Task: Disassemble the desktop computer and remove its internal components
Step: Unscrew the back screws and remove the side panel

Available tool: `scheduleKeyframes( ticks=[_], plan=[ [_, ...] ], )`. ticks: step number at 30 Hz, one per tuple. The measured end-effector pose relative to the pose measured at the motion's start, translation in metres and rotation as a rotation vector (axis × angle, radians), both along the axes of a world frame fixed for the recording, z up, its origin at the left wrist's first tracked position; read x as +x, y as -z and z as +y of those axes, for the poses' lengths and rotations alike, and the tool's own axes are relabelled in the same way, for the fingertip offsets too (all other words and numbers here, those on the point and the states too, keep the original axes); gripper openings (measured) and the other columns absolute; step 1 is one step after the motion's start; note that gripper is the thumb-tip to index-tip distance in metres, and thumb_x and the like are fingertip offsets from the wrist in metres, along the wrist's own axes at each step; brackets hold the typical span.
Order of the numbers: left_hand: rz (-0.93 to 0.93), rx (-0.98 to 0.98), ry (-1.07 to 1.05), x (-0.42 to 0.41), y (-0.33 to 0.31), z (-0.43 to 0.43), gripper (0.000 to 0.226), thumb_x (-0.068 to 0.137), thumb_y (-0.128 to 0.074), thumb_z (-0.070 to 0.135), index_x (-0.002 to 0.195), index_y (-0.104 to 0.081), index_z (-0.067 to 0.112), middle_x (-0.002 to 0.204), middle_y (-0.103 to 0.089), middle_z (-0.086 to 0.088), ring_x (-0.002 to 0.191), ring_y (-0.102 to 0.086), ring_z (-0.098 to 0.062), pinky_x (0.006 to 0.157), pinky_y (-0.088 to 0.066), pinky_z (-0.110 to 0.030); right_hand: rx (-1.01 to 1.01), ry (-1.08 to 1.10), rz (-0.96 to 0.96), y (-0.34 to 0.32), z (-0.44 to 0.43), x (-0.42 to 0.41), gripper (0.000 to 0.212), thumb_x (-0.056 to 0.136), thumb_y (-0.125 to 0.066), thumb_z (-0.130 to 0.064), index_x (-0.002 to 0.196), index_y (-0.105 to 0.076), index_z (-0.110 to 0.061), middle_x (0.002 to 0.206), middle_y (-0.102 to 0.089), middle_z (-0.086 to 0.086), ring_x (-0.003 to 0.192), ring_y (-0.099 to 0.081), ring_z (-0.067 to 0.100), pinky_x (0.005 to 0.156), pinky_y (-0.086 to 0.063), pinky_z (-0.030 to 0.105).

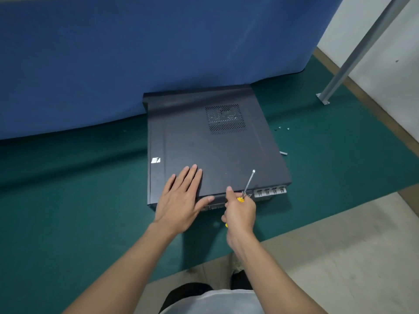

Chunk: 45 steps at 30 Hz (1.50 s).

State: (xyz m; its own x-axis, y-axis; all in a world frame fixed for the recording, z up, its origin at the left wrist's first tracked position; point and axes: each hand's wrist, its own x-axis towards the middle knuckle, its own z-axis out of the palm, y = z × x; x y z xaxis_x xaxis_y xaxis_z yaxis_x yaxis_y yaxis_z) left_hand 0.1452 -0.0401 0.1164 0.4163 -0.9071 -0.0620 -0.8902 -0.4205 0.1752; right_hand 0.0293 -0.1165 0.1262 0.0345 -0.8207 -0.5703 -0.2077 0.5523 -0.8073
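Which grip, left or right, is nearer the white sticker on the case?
Left. The left grip lies flat on the computer case, close below-right of the white sticker; the right grip holds the screwdriver at the case's near edge, farther right.

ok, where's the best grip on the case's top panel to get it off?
Probably the panel's near edge, from the person's side: it lies flat, and that edge sits exposed above the rear ports. The left hand rests flat there.

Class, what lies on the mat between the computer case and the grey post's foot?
Head view: a few small screws on the green mat, close beside the computer case.
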Motion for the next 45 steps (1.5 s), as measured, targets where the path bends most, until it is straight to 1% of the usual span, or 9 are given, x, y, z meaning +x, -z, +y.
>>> scheduleKeyframes(
  ticks=[2,5,13,21,26,31,36,41,45],
  plan=[
    [-0.061,0.028,0.027,0.007,0.0,0.016,0.084,0.09,-0.02,0.071,0.155,-0.002,0.02,0.161,0.004,0.006,0.149,0.003,-0.014,0.119,0.001,-0.033,0.083,0.099,-0.048,0.003,0.012,0.008,0.032,0.083,-0.07,-0.037,0.076,-0.051,-0.012,0.061,-0.055,0.002,0.035,-0.04,0.012,0.039,-0.034,0.023],
    [-0.106,0.065,0.037,0.021,0.001,0.03,0.082,0.097,-0.043,0.052,0.155,0.001,0.013,0.162,0.003,0.0,0.149,0.003,-0.017,0.119,0.0,-0.034,0.212,0.19,-0.175,0.0,0.018,0.022,0.034,0.08,-0.075,-0.031,0.079,-0.048,-0.01,0.065,-0.057,0.004,0.032,-0.035,0.01,0.037,-0.031,0.023],
    [-0.15,0.149,0.112,0.042,-0.001,0.036,0.079,0.101,-0.03,0.05,0.152,0.013,0.008,0.161,0.017,-0.004,0.148,0.015,-0.017,0.12,0.005,-0.032,0.47,0.462,-0.423,-0.012,0.013,0.034,0.033,0.073,-0.082,-0.016,0.078,-0.05,-0.009,0.057,-0.042,0.001,0.042,-0.031,0.011,0.034,-0.026,0.02],
    [-0.248,0.116,0.139,0.029,0.007,0.025,0.076,0.102,-0.03,0.046,0.152,0.008,0.002,0.161,0.011,-0.012,0.149,0.01,-0.025,0.12,-0.001,-0.038,0.46,0.326,-0.538,0.002,0.011,0.021,0.037,0.074,-0.08,-0.013,0.103,-0.058,-0.007,0.055,-0.047,-0.001,0.042,-0.036,0.008,0.035,-0.026,0.018],
    [-0.278,0.084,0.139,0.025,0.012,0.028,0.068,0.104,-0.03,0.032,0.151,0.006,-0.001,0.161,0.006,-0.017,0.149,0.006,-0.027,0.121,-0.001,-0.039,0.46,0.317,-0.62,0.011,0.012,0.019,0.049,0.074,-0.079,-0.01,0.117,-0.056,-0.006,0.057,-0.045,-0.001,0.042,-0.031,0.009,0.036,-0.024,0.02],
    [-0.269,0.057,0.131,0.025,0.01,0.028,0.068,0.104,-0.038,0.031,0.152,-0.001,-0.001,0.161,-0.001,-0.017,0.149,0.0,-0.027,0.12,-0.001,-0.038,0.486,0.334,-0.674,0.014,0.013,0.022,0.032,0.074,-0.079,-0.012,0.096,-0.057,-0.013,0.051,-0.042,-0.003,0.037,-0.027,0.01,0.034,-0.022,0.021],
    [-0.246,-0.054,0.097,0.013,0.008,0.032,0.067,0.082,-0.051,-0.014,0.145,-0.029,-0.008,0.152,-0.03,-0.023,0.142,-0.03,-0.033,0.117,-0.024,-0.041,0.494,0.335,-0.702,0.016,0.018,0.018,0.038,0.073,-0.077,-0.008,0.103,-0.053,-0.013,0.056,-0.049,-0.002,0.037,-0.026,0.011,0.035,-0.022,0.021],
    [-0.142,-0.015,0.061,0.019,0.003,0.03,0.072,0.094,-0.058,0.013,0.153,-0.016,0.006,0.161,-0.016,-0.008,0.149,-0.014,-0.02,0.119,-0.007,-0.03,0.445,0.321,-0.585,0.01,0.02,0.014,0.037,0.072,-0.082,-0.015,0.094,-0.052,-0.011,0.063,-0.049,0.001,0.04,-0.029,0.01,0.037,-0.027,0.021],
    [-0.188,0.0,0.039,0.017,-0.005,0.03,0.076,0.095,-0.051,0.048,0.153,-0.019,0.01,0.161,-0.018,-0.003,0.148,-0.015,-0.017,0.119,-0.011,-0.034,0.444,0.345,-0.533,0.001,0.022,0.012,0.036,0.072,-0.083,-0.019,0.088,-0.052,-0.009,0.069,-0.052,0.003,0.04,-0.03,0.009,0.038,-0.027,0.021]
  ],
)
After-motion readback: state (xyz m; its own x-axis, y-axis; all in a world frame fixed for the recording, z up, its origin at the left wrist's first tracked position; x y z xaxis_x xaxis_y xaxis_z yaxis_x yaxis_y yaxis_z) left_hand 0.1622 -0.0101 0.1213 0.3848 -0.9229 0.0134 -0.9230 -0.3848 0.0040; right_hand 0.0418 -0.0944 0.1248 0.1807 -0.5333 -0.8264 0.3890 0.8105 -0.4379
